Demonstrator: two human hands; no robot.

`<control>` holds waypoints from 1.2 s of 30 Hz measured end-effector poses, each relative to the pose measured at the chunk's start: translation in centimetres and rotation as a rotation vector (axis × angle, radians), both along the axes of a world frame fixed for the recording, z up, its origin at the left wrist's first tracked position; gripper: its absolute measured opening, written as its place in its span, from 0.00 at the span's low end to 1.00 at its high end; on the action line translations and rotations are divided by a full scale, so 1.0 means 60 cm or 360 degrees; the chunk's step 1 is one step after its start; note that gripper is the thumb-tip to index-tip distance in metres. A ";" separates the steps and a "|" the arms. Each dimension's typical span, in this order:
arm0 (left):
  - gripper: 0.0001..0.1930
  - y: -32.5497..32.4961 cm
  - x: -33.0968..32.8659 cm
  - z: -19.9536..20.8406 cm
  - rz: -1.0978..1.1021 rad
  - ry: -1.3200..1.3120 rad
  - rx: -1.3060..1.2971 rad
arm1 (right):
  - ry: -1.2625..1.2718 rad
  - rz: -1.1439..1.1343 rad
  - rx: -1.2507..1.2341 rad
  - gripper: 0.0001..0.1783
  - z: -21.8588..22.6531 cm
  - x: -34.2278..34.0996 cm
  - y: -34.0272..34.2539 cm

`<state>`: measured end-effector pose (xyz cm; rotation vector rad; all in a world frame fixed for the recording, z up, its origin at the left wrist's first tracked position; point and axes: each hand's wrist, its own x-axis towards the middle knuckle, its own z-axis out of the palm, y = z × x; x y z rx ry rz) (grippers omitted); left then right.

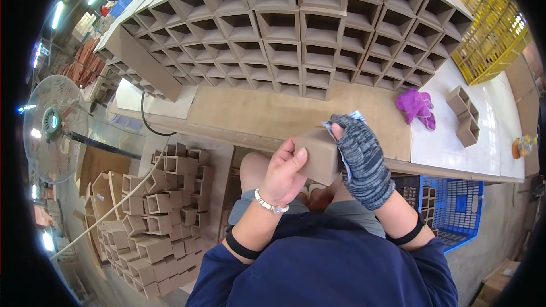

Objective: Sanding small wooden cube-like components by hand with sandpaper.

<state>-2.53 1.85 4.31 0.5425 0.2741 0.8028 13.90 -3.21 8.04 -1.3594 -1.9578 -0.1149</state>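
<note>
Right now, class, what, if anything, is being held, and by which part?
A brown square box: the left hand has its grip on the left side; the gloved right hand holds a pale sheet at its right end.

Reaches inward with both forearms [250, 232], angled up from below the fingers [286, 146]. Grips with bare left hand [286, 169], thumb just right of bent fingers. Curls gloved right hand [358, 153], thumb tip exposed, slightly beyond the left fingertips.

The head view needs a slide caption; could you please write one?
Bare left hand holds a brown box beside the gloved right hand, before stacked open boxes on a workbench.
</note>
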 end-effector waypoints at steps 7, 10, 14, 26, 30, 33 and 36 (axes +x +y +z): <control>0.13 0.004 0.011 0.013 0.0045 0.0455 -0.0275 | -0.0090 0.0030 -0.0107 0.23 -0.004 -0.011 0.000; 0.11 0.001 0.002 0.006 0.0240 0.0445 -0.0172 | -0.0112 0.0081 -0.0057 0.20 0.019 -0.040 -0.020; 0.10 -0.009 0.004 -0.003 0.0344 0.0371 -0.0313 | -0.0062 0.0081 -0.0158 0.18 0.005 -0.010 0.009; 0.11 -0.019 -0.001 -0.014 0.0370 0.0194 0.0022 | -0.0180 0.0023 -0.0299 0.18 0.007 -0.004 0.018; 0.13 -0.023 -0.002 0.005 0.0384 0.0223 0.0020 | -0.0118 -0.0285 -0.0032 0.19 -0.026 0.036 0.022; 0.14 -0.019 -0.008 0.006 0.0428 0.0296 0.0212 | -0.0181 0.0156 -0.0110 0.20 0.039 -0.026 -0.024; 0.15 -0.014 -0.017 0.002 0.0424 0.0467 0.0410 | -0.0255 0.0137 -0.0115 0.19 0.014 -0.019 -0.016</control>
